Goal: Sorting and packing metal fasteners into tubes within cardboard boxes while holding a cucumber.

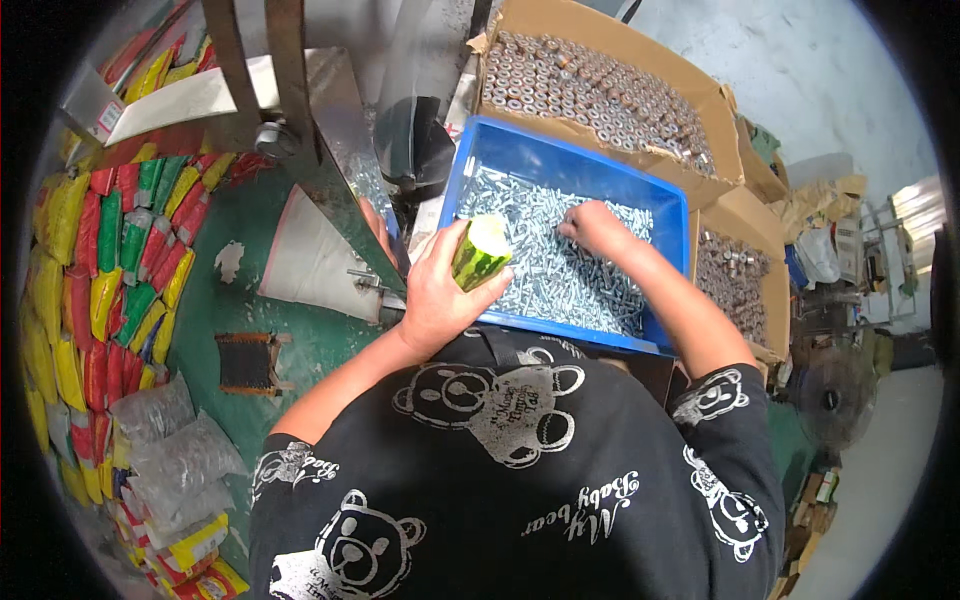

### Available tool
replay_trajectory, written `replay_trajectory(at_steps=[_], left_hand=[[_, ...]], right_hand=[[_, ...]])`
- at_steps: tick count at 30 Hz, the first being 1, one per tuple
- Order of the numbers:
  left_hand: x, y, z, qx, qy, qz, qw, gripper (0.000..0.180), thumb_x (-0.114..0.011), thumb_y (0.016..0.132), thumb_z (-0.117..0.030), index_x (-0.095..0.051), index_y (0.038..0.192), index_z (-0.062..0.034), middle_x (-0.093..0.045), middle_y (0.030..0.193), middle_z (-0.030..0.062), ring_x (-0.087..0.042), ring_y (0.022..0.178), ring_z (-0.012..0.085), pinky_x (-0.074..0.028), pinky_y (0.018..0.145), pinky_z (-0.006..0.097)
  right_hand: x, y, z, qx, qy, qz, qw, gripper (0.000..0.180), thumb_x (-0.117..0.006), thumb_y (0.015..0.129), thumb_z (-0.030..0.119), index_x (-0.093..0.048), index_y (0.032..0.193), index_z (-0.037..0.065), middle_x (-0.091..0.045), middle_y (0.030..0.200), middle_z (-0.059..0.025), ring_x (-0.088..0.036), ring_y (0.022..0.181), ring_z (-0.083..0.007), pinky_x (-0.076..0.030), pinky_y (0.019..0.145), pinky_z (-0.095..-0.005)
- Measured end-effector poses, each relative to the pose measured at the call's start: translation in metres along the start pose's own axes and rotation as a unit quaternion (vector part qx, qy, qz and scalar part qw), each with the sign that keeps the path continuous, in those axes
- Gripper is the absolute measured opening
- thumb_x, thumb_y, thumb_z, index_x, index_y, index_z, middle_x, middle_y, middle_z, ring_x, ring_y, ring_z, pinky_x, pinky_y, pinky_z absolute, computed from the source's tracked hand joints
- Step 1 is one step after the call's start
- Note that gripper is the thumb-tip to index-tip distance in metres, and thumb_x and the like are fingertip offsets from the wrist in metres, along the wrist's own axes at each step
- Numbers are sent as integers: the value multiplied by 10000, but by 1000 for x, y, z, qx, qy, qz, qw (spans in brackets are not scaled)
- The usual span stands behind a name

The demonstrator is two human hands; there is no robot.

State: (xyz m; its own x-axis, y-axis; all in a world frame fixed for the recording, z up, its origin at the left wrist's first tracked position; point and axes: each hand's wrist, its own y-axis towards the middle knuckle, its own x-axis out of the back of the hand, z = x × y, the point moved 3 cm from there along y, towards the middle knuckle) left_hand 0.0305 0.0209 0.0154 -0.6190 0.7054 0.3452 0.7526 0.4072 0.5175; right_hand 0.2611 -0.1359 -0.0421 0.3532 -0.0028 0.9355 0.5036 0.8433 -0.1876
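A piece of watermelon (481,262) with dark-striped green rind and a pale top sits in my left hand (440,285). The fingers wrap around it at the near left corner of a blue plastic bin (577,140). Loose silver screws (545,270) fill the bin. Over them, toward the middle, my right hand (597,230) reaches in with its fingers drawn together and its fingertips down at the screws. Whatever is between those fingertips is too small or hidden to make out.
Behind the bin, a cardboard box (620,40) holds rows of metal cylinders; another box (778,310) with metal parts stands right. A metal machine frame (300,110) rises close to my left hand. Red, yellow and green packets (110,260) pile up far left beside clear bags (185,450).
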Motion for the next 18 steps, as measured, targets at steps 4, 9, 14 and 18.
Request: replay_trajectory(at_steps=[4,9,14,18], left_hand=[[-1,7,-7,23,-29,22,999,601,-796,690,-241,-510,1150,20,-606,996,170,-613,903,308,-483,796,379],[0,10,-3,8,-26,29,999,595,-799,688,-220,-518,1156,16,-614,1004,157,-622,894,288,-490,788,368],[-1,8,-2,24,-40,29,998,586,-803,688,-213,-525,1147,23,-622,998,147,-629,886,261,-495,781,349],[-5,6,0,19,-45,21,999,595,-805,686,-218,-522,1152,20,-628,991,144,-632,876,261,-498,773,347]], right_hand=[[-30,-2,1,8,-37,60,997,228,-627,809,222,-654,793,-4,-638,799,-227,-633,796,-370,-497,702,-429],[-48,5,26,-9,-5,53,999,199,-554,838,169,-654,846,-3,-642,829,-223,-626,830,-386,-491,732,-437],[-16,1,16,-81,62,105,989,245,-537,871,212,-643,849,-7,-642,814,-230,-630,797,-380,-493,728,-434],[-33,-3,18,-80,65,106,989,245,-540,863,207,-661,895,-4,-644,808,-244,-640,805,-380,-494,758,-440]])
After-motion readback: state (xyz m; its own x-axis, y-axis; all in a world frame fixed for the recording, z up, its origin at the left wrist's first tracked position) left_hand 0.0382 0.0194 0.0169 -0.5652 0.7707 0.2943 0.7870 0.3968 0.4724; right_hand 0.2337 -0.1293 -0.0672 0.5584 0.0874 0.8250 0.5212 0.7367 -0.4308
